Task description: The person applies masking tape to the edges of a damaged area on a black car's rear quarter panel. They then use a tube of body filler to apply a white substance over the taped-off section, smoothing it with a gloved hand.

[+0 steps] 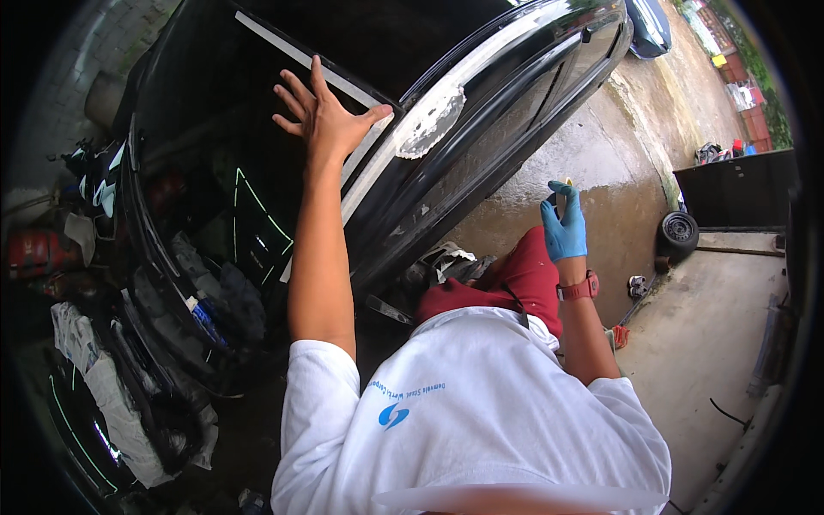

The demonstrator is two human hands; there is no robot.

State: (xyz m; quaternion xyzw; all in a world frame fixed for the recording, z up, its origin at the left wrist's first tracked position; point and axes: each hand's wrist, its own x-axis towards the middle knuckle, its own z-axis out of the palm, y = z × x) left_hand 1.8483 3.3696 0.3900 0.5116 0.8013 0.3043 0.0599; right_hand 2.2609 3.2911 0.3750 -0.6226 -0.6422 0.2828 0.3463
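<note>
Head view, dark car (215,94) beneath bare left hand (329,124), fingers spread, index and thumb over pale strip (275,39), gloved right hand (565,225) off car, fingers curled, cannot tell grip.

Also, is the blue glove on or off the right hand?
On: the blue glove covers the right hand, ending near the red wristwatch.

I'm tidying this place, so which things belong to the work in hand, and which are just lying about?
Apparently in the work:
black car
pale strip
bare left hand, spread beside the strip
gloved right hand, contents unclear

Seemingly lying about:
wheel, right
crumpled pale sheeting, lower left
</note>
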